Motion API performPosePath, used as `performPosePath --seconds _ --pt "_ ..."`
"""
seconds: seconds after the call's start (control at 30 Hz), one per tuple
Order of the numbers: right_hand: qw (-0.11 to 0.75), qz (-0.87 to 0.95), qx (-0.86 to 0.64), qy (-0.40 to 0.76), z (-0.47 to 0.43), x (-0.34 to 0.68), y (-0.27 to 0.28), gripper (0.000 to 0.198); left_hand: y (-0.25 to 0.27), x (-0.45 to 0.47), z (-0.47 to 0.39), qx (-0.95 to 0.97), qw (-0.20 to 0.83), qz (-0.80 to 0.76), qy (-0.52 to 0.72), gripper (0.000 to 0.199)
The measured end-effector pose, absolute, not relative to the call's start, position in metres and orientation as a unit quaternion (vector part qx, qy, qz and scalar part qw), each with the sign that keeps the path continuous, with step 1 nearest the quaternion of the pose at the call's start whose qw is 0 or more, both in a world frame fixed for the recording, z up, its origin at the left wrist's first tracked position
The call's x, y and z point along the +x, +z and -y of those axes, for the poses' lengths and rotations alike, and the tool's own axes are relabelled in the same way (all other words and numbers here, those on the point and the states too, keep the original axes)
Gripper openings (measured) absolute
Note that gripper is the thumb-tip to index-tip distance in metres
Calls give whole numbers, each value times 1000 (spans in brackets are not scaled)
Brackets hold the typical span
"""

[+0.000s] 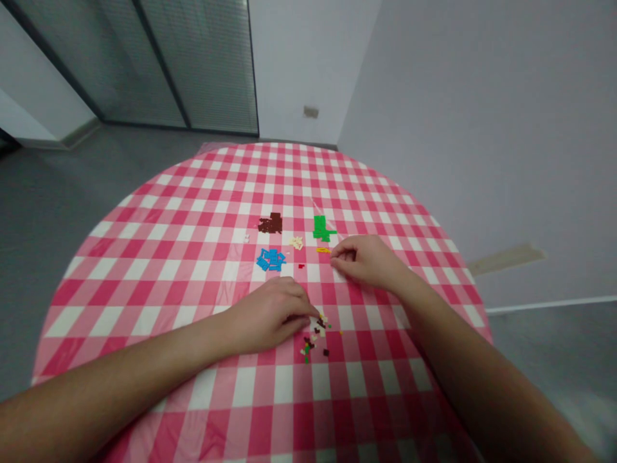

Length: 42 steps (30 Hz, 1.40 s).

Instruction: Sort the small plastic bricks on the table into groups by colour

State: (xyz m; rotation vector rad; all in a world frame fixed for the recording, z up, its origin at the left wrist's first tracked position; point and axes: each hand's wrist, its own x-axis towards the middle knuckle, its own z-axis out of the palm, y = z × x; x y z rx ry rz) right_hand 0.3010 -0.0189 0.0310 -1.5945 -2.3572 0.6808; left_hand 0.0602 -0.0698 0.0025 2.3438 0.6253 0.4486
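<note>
My left hand [277, 315] rests low over the checked cloth, its index finger stretched to a mixed heap of small toy bricks [318, 331] in brown, cream, green and yellow. The thumb sits a little apart from that finger. Beside a short row of yellow bricks [322, 250], my right hand [364, 260] has its thumb and forefinger pinched together; anything between them is too small to make out. Sorted groups lie beyond the hands: green bricks [321, 229], dark brown bricks [272, 223], blue bricks [271, 260] and cream bricks [296, 242].
A round table with a pink and white checked cloth [193, 193] carries everything. A tiny red brick [301, 265] and some white bricks [247, 238] lie among the groups. Behind stand a glass partition [212, 64] and a pale wall [482, 128] on the right.
</note>
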Motion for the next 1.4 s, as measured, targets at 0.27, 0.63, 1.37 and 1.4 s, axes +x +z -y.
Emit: performPosePath --seconds 0.27,0.63,1.37,1.4 --pt "-181 807 -383 412 49 286 58 16 0 65 72 940 223 -216 139 28" --pt "-180 846 -360 351 56 279 54 16 -4 61 69 902 303 -252 177 15" --pt "124 781 -570 226 10 308 26 14 -5 61 70 905 290 -252 182 17" --pt "113 779 -573 229 10 309 25 14 -5 61 71 905 291 -252 181 17"
